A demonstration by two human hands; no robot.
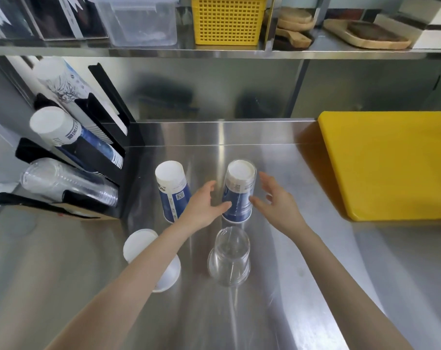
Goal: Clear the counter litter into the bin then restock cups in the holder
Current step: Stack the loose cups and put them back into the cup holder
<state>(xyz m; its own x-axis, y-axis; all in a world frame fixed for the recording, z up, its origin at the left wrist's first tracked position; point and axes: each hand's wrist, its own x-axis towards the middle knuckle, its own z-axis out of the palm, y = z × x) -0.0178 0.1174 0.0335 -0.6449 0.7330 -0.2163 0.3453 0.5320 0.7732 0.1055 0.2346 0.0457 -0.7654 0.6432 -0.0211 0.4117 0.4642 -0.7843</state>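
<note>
Several upturned cups stand on the steel counter (277, 286). A blue-and-white paper cup (238, 190) sits mid-counter between my hands. My left hand (204, 207) is open, its fingertips touching the cup's left side. My right hand (275, 200) is open just to the cup's right, not clearly touching. A second blue paper cup (172, 188) stands to the left. A clear plastic cup (230, 258) stands in front. A white cup (148, 251) is partly hidden under my left forearm. The black cup holder (108, 137) at left holds stacks of paper and clear cups.
A yellow cutting board (391, 162) lies on the counter at right. The shelf above carries a yellow basket (228, 20), a clear tub (141, 21) and wooden boards (365, 34). A steel backsplash closes the back.
</note>
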